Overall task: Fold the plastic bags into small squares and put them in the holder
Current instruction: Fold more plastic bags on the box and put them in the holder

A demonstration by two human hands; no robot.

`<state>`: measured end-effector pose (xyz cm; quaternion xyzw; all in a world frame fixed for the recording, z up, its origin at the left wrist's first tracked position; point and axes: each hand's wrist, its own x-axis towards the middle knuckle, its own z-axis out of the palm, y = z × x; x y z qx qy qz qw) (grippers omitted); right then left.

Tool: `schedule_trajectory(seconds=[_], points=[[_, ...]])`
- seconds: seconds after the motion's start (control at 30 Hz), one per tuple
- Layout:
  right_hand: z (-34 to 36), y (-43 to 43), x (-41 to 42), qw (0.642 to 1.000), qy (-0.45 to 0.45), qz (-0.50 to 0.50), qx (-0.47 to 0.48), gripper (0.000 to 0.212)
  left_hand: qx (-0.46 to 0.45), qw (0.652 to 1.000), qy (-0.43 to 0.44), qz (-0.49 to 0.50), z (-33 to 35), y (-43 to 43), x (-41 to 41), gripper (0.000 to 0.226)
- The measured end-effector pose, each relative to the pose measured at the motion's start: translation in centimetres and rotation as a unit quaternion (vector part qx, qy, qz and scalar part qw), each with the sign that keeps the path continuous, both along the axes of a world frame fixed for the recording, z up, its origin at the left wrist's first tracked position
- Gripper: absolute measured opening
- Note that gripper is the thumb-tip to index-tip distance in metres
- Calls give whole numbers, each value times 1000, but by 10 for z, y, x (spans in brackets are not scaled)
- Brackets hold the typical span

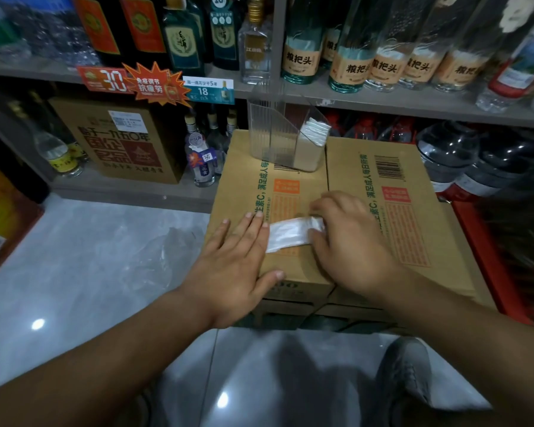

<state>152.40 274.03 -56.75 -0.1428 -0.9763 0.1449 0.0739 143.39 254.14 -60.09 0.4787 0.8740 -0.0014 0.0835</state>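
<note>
We see dim indoor light from above: two white glare spots on the glossy floor [74, 257]. The bottles [383, 57] at the upper right bend from wide-angle distortion, the right edge falls dark, details look soft.

Bottles [299, 41] line the shelf [383, 103] across the top of the frame. A printed carton [121, 140] sits at left. Price tags [154, 84] hang upper left. A shoe [404, 377] rests lower right on the tiled floor [90, 257].

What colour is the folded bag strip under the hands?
White, slightly translucent: the bag strip on the brown cardboard box, seen best in the head view.
</note>
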Motion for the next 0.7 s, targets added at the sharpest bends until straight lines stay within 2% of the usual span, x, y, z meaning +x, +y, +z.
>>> schedule_trajectory(seconds=[0.1,0.17,0.23,0.4,0.53,0.7], points=[[-2,-19,10,987,-104,122,18,70,14,1000,15,-4,-4,0,2,91],[-9,-22,16,974,-178,137,32,83,23,1000,16,-3,-6,0,2,91],[-11,-16,19,967,-212,134,42,91,25,1000,18,-3,-7,-1,2,92],[-15,2,26,970,-195,135,47,85,42,999,4,-11,-8,-3,-2,90],[-17,5,26,978,-160,134,28,68,82,996,-37,-18,-6,-7,-7,90],[-7,12,24,983,-142,118,3,56,159,985,-52,-40,0,-21,-14,64]])
